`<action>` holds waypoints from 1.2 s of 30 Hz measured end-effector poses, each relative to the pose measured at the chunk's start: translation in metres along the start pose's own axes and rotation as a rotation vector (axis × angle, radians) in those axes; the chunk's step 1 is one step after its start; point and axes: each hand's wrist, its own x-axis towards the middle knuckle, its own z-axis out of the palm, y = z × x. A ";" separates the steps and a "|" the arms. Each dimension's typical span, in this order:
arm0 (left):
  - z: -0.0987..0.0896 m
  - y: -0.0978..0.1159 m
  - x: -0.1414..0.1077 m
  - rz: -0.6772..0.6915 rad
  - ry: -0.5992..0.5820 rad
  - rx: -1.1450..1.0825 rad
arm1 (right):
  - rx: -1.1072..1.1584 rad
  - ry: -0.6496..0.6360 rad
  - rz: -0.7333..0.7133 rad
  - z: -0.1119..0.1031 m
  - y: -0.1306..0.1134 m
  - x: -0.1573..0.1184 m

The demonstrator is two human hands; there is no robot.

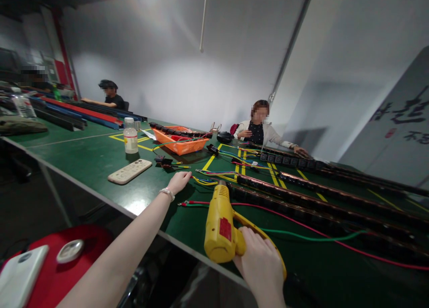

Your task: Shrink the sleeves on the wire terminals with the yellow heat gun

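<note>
My right hand [259, 259] is wrapped round the handle of a yellow heat gun [219, 230], whose metal nozzle points away from me, close to a bundle of coloured wires [206, 181]. At the left end of that bundle, my left hand [180, 181] is closed on the wire ends. The wires run right into a long dark strip [254, 196] lying on the green table [150, 201]. A red wire [278, 211] and a green wire [301, 238] lie behind and to the right of the gun.
An orange basket [181, 145] holds dark parts. Nearer are a bottle [130, 136], a phone [130, 171] and small wired connectors [164, 162]. A person [259, 129] sits across the table, hands by another strip. A red stool [85, 236] stands below left.
</note>
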 end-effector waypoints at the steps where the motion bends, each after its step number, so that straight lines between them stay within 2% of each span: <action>1: -0.001 0.002 -0.001 -0.004 0.003 0.000 | -0.007 0.004 -0.003 0.000 0.000 0.000; 7: -0.002 0.007 -0.003 0.003 -0.008 0.025 | -0.024 0.022 -0.006 -0.003 -0.002 0.000; 17: 0.004 -0.011 0.005 0.014 -0.019 0.046 | -0.050 0.019 0.022 -0.010 -0.010 -0.006; 24: 0.003 -0.013 0.006 -0.023 -0.038 0.057 | -0.089 0.042 0.034 -0.011 -0.019 -0.013; 36: 0.005 -0.016 0.008 -0.021 -0.010 0.036 | -0.076 0.015 0.043 -0.009 -0.051 -0.011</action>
